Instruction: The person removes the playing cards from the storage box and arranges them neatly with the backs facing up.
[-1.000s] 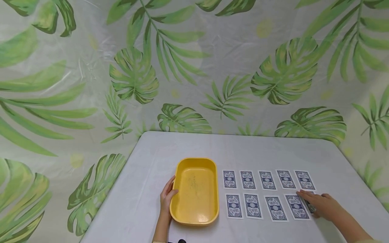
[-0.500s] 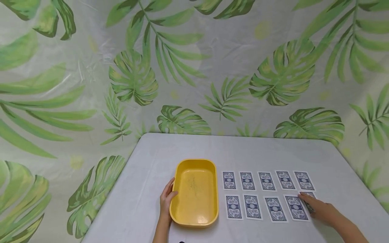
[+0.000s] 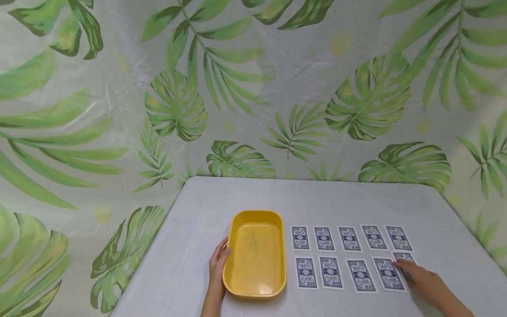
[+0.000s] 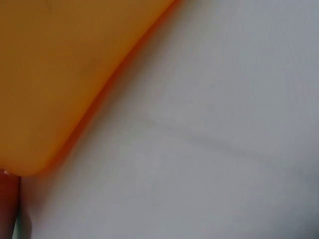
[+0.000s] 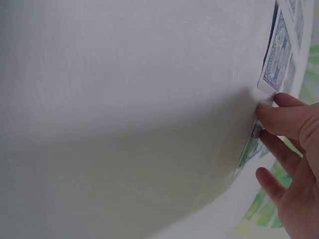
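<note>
A yellow tray (image 3: 253,259) stands on the white table, its long side upright in the head view. My left hand (image 3: 216,264) grips its left side, thumb over the rim and fingers along the outside. The left wrist view shows the tray's orange-lit outer wall (image 4: 65,74) and a bit of finger at the corner. At the right end of the front row, my right hand (image 3: 424,281) holds a blue-backed playing card (image 3: 404,256) by its left edge, partly covering it. Thumb and fingers of the right hand (image 5: 294,144) cluster at that card (image 5: 250,147).
Several face-down playing cards (image 3: 350,239) lie in two rows right of the tray. The closest neighbour to my right hand is a front-row card (image 3: 389,274). A leaf-patterned curtain (image 3: 253,88) hangs behind the table's far edge (image 3: 309,179).
My right hand has drawn slightly toward me and right, uncovering more of the far end of the last card. My left hand stays on the tray. The head view has tilted slightly up.
</note>
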Tool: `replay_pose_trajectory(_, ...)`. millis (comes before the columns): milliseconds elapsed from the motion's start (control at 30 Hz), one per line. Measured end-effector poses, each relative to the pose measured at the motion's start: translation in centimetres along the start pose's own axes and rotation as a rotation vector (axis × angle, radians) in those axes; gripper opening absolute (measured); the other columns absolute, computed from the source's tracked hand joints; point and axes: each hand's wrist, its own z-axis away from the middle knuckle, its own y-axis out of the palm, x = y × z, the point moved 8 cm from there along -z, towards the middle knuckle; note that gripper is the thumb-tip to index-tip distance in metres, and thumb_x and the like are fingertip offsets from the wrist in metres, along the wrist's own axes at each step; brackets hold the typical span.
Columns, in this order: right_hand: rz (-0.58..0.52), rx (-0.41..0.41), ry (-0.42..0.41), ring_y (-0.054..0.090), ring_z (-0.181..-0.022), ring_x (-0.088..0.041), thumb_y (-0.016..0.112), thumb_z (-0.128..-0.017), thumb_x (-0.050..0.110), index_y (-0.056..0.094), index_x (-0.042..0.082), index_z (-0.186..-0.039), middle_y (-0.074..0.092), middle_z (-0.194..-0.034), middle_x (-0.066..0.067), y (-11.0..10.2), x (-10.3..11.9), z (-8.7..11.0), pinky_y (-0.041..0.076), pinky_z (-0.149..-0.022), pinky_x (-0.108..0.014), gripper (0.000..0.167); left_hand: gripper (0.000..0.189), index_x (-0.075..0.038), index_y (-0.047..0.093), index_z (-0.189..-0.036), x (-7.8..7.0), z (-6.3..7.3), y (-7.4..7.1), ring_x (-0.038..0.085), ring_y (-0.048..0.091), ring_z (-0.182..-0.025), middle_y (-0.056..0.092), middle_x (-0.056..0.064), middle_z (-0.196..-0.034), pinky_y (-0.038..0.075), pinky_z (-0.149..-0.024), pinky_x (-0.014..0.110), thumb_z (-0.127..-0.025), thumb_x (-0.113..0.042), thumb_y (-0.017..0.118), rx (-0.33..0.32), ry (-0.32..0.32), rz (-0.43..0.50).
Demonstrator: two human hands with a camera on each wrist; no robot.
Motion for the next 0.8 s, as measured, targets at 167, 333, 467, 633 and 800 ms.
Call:
replay_pose_trajectory(167, -0.039, 0.124, 0.123, 0.057, -0.096, -0.043, 0.062, -0.075, 0.003, 0.062, 0.0, -0.106, 0.06, -0.11, -0.024, 0.7, 0.0, -0.7, 0.047, -0.069, -0.052, 0.031, 0.054, -0.011, 0.044, -0.134, -0.2, -0.3, -0.8, 0.019, 0.052, -0.114, 0.045, 0.015, -0.137, 0.046, -0.089, 0.024, -0.088, -0.038, 0.054, -0.023, -0.019, -0.107)
replay_pose_trajectory(333, -0.074, 0.187, 0.272, 0.053, -0.101, -0.047, 0.059, -0.081, 0.008, 0.059, -0.001, -0.111, 0.057, -0.114, -0.027, 1.1, -0.1, -1.0, 0.04, -0.074, -0.059, 0.032, 0.054, -0.006, 0.045, -0.133, -0.6, -0.2, -1.2, 0.013, 0.057, -0.102, 0.047, 0.019, -0.133, 0.048, -0.082, 0.023, -0.089, -0.037, 0.053, -0.036, -0.02, -0.15)
replay_pose_trajectory(467, -0.093, 0.097, 0.329, 0.051, -0.1, -0.049, 0.057, -0.08, 0.008, 0.056, -0.002, -0.113, 0.056, -0.112, -0.029, 0.3, 0.8, -1.1, 0.036, -0.076, -0.062, 0.034, 0.056, -0.004, 0.045, -0.132, -1.0, 0.1, -1.6, 0.014, 0.056, -0.104, 0.045, 0.018, -0.135, 0.047, -0.083, 0.022, -0.09, -0.041, 0.049, -0.066, -0.018, -0.185)
replay_pose_trajectory(633, -0.136, -0.011, 0.394, 0.046, -0.104, -0.049, 0.054, -0.082, 0.01, 0.053, -0.003, -0.115, 0.052, -0.115, -0.03, -0.9, 2.6, -1.5, 0.03, -0.082, -0.061, 0.036, 0.057, -0.004, 0.041, -0.135, -2.0, 0.7, -1.2, 0.032, 0.038, -0.127, 0.038, 0.018, -0.141, 0.035, -0.103, 0.042, -0.092, -0.043, 0.043, -0.059, 0.027, -0.266)
replay_pose_trajectory(800, -0.176, -0.096, 0.447, 0.042, -0.109, -0.047, 0.054, -0.084, 0.013, 0.05, -0.001, -0.119, 0.05, -0.118, -0.029, -1.6, 5.0, -2.1, 0.025, -0.088, -0.06, 0.038, 0.056, -0.007, 0.034, -0.139, -3.4, 1.5, -0.2, 0.041, 0.024, -0.131, 0.026, 0.022, -0.145, 0.025, -0.103, 0.058, -0.093, -0.039, 0.042, -0.029, 0.082, -0.344)
